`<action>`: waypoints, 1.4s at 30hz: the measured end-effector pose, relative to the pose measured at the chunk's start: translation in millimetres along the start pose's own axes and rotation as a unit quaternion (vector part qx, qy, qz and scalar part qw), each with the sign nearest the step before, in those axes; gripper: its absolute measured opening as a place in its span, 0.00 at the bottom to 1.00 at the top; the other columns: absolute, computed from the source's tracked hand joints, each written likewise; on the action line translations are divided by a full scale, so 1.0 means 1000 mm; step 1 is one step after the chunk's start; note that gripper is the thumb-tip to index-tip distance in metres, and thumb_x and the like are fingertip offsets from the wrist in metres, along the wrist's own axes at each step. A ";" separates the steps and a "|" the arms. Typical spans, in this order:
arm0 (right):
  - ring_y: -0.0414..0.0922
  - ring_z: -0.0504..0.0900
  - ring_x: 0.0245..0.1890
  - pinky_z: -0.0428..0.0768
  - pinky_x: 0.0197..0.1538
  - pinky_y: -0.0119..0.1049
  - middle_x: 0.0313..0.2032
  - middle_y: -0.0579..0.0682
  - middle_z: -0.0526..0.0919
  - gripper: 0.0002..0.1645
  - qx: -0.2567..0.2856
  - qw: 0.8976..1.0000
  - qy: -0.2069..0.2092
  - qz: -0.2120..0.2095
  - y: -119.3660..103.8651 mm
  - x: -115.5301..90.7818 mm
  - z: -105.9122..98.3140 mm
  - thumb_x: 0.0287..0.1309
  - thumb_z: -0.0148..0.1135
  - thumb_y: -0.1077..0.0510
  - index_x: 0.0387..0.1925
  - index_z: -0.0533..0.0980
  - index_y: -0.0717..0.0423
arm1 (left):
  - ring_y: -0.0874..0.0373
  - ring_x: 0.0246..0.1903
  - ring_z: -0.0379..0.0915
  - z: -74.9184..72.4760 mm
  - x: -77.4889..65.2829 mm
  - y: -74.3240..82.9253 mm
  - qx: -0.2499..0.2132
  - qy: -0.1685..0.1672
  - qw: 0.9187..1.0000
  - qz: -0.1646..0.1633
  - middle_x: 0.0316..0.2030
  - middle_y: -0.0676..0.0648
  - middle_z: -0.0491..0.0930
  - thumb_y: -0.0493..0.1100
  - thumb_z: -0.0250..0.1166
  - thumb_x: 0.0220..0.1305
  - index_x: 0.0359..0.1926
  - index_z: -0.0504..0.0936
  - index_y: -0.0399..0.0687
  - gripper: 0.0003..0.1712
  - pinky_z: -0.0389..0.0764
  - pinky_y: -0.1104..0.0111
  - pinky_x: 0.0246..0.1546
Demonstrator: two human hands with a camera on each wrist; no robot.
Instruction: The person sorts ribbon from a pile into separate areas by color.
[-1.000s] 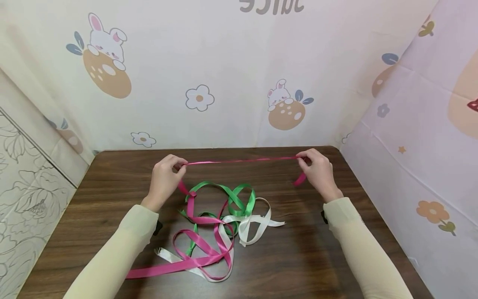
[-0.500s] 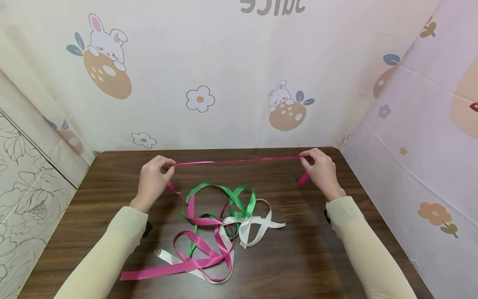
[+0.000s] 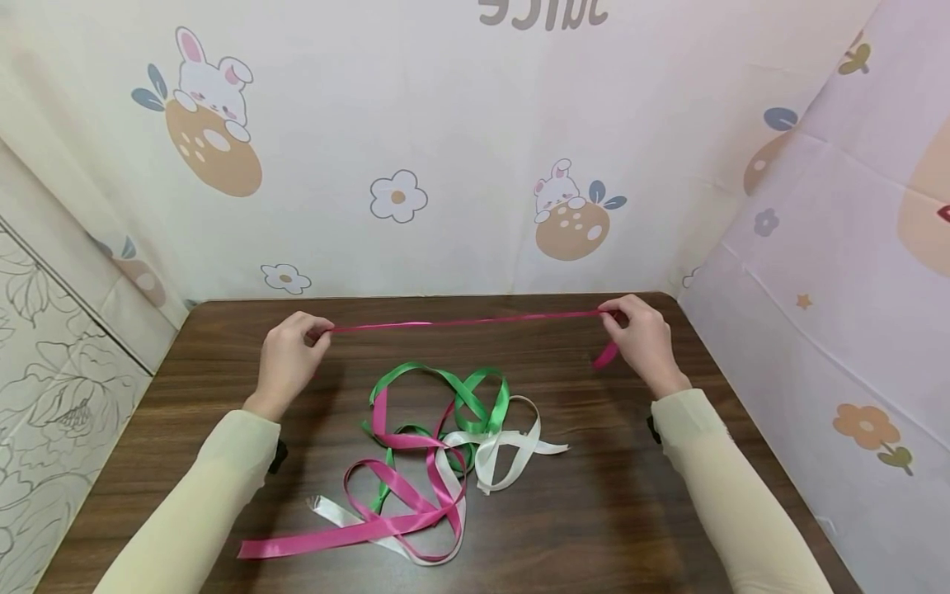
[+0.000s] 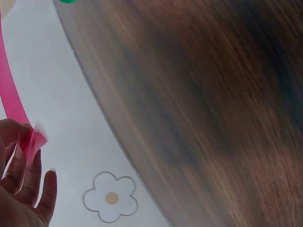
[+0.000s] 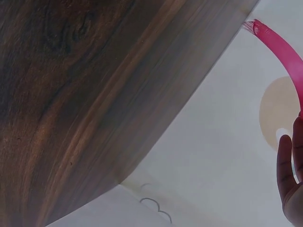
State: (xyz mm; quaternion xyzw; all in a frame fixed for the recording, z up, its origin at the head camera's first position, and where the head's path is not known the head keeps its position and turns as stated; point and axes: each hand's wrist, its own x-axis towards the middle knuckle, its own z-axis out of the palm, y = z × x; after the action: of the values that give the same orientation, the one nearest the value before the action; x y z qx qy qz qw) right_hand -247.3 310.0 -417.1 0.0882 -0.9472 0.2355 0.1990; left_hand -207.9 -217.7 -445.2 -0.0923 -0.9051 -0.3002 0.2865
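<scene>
A dark pink ribbon (image 3: 460,320) is stretched taut, edge-on, between two hands above the far part of the table. My left hand (image 3: 288,356) pinches its left end between thumb and fingers; a short pink tip (image 4: 39,140) pokes out in the left wrist view. My right hand (image 3: 644,342) pinches it near the other end, and a loose, frayed tail (image 5: 279,45) hangs past the fingers. Below the stretched ribbon lies a tangle of ribbons: a pink ribbon (image 3: 319,540), a green ribbon (image 3: 430,368) and a white ribbon (image 3: 512,462), looped over one another.
The brown wooden table (image 3: 579,528) ends at a back edge against a printed cloth wall (image 3: 460,99). Another cloth (image 3: 839,272) borders the right side. A flower-patterned panel (image 3: 59,396) stands at the left.
My left hand has moved left, drawing the ribbon's end off the tangle and lengthening the taut span. My right hand has shifted slightly right. The tangle stays on the table.
</scene>
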 end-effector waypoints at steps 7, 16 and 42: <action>0.54 0.83 0.44 0.77 0.43 0.58 0.46 0.55 0.86 0.08 -0.003 1.000 -0.002 0.006 0.005 0.001 0.000 0.70 0.62 0.60 0.46 0.85 0.55 | 0.47 0.32 0.81 0.000 -0.002 -0.012 0.012 -0.008 1.000 -0.024 0.36 0.41 0.86 0.29 0.68 0.61 0.38 0.89 0.40 0.06 0.78 0.54 0.37; 0.55 0.83 0.45 0.77 0.45 0.59 0.46 0.56 0.86 0.09 -0.009 1.000 -0.011 0.019 0.013 0.001 0.000 0.70 0.62 0.60 0.47 0.85 0.55 | 0.45 0.34 0.81 -0.002 0.001 -0.017 0.013 -0.013 0.999 -0.039 0.38 0.40 0.87 0.30 0.68 0.62 0.40 0.89 0.39 0.07 0.78 0.53 0.38; 0.58 0.82 0.47 0.77 0.48 0.60 0.50 0.59 0.85 0.10 -0.015 0.999 -0.023 0.038 0.033 -0.002 -0.009 0.70 0.61 0.60 0.48 0.84 0.57 | 0.44 0.36 0.82 -0.019 0.004 -0.035 0.014 -0.042 0.995 -0.086 0.40 0.38 0.87 0.33 0.68 0.65 0.42 0.90 0.39 0.07 0.77 0.58 0.39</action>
State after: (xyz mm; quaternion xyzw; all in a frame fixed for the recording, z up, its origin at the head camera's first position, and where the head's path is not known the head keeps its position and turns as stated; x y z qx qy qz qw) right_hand -250.9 343.8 -424.2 0.0548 -0.9575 0.2269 0.1696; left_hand -214.1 -256.5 -447.8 -0.0222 -0.9248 -0.3075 0.2229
